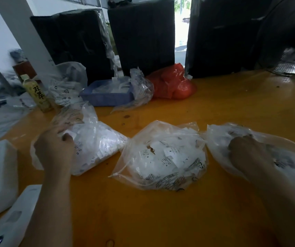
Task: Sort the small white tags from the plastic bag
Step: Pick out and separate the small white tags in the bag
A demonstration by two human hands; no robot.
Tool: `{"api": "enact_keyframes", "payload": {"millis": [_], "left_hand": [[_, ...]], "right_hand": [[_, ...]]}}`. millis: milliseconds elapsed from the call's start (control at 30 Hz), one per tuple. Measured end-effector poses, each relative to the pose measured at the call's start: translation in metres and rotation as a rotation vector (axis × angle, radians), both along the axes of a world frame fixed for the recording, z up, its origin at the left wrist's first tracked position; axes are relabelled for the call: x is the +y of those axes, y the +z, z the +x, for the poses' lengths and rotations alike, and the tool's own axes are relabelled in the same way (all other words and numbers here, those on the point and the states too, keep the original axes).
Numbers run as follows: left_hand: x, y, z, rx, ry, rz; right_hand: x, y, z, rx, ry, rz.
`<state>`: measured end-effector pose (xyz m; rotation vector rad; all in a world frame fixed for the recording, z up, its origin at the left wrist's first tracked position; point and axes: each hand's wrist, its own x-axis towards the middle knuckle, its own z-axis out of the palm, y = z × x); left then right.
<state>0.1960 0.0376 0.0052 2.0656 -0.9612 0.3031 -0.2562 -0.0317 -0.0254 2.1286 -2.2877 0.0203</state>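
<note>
Three clear plastic bags of small white tags are lying side by side on the orange desk (214,113); the left bag (96,145), the middle bag (162,157) and the right bag (259,148) are sitting near one another without clearly touching. The left hand (55,148) is resting at the mouth of the left bag, fingers curled and seemingly pinching a white tag or a fold of the plastic; which of the two I cannot tell. The right hand (248,154) is lying on or inside the right bag, blurred, so whether it is holding anything is unclear.

The middle bag is gaping open with printed size tags (169,152) showing at its mouth; behind it a blue tray (107,97), more clear bags, a red bag (173,82) and a yellow-labelled bottle (36,93) are standing along the back.

The likely trouble from here, as I am judging it: the tags are light and loose, so pulling a handful through a slack opening is risking a spill across the desk; the bags are looking alike, so a tag dropped into the wrong one is going to be hard to spot; thin plastic gripped along with a tag is likely dragging the whole bag sideways.
</note>
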Motion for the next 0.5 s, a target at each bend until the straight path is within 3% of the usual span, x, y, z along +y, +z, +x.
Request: {"api": "enact_keyframes", "payload": {"millis": [100,267,367,433,500], "left_hand": [[-0.006,-0.012,-0.004,-0.063,-0.04,0.149],[-0.009,-0.016,-0.013,-0.23,0.052,0.223],[-0.007,-0.013,-0.016,-0.234,0.061,0.246],[-0.004,-0.007,-0.025,-0.218,0.08,0.137],[0.0,0.0,-0.046,-0.24,0.031,-0.089]], "right_hand": [[0.0,0.001,0.001,0.019,-0.017,-0.075],[0.004,0.005,0.001,-0.073,-0.021,-0.225],[0.009,0.008,0.006,-0.246,0.038,-0.379],[0.014,0.01,0.017,-0.391,0.117,-0.474],[0.023,0.012,0.034,-0.565,0.228,-0.54]]}}
